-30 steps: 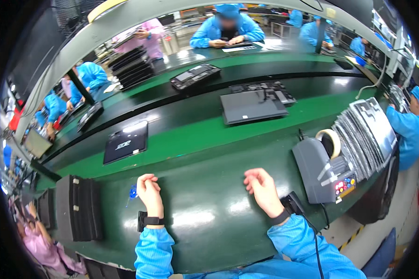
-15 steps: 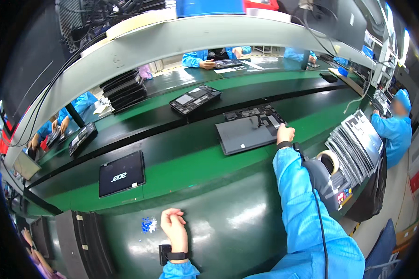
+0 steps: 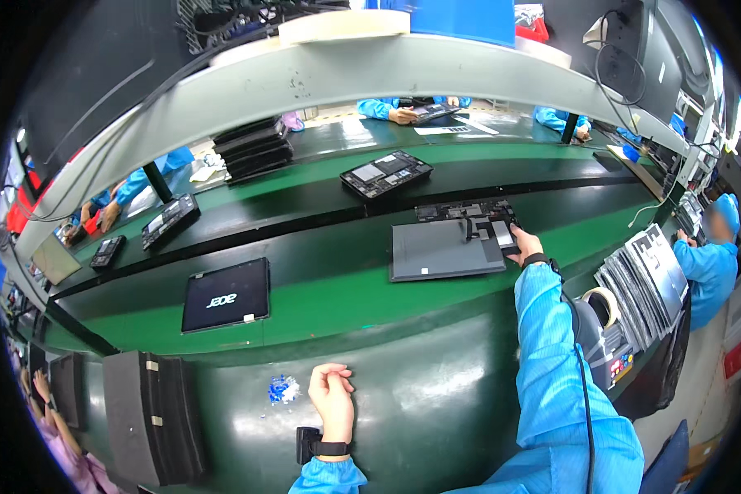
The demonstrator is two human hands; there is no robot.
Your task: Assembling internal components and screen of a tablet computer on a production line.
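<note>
My right hand point(image 3: 525, 244) grips the right edge of an opened-up laptop point(image 3: 446, 251) on the green bench. The thumb lies on top of that edge. A flat grey panel covers the laptop's near part, and bare circuitry and a silver block show along its far and right sides. Nearer to me, my left hand point(image 3: 332, 403) hovers over the dark bench top, its fingers loosely curled in and nothing visible in them. Just left of it lies a small heap of blue and white bits point(image 3: 283, 389). A black laptop point(image 3: 226, 295) with its lid down rests farther left.
Black foam boards point(image 3: 144, 420) stand at the lower left. At right are a tape dispenser point(image 3: 599, 329) and a stack of silver panels point(image 3: 644, 276). Another opened laptop point(image 3: 386, 174) lies on the strip beyond. A grey shelf beam point(image 3: 305, 82) crosses overhead. Co-workers in blue sit beyond and right.
My view has turned a little, so most things sit farther right in it. My right hand stays on the laptop's edge; my left hand keeps its curled pose.
</note>
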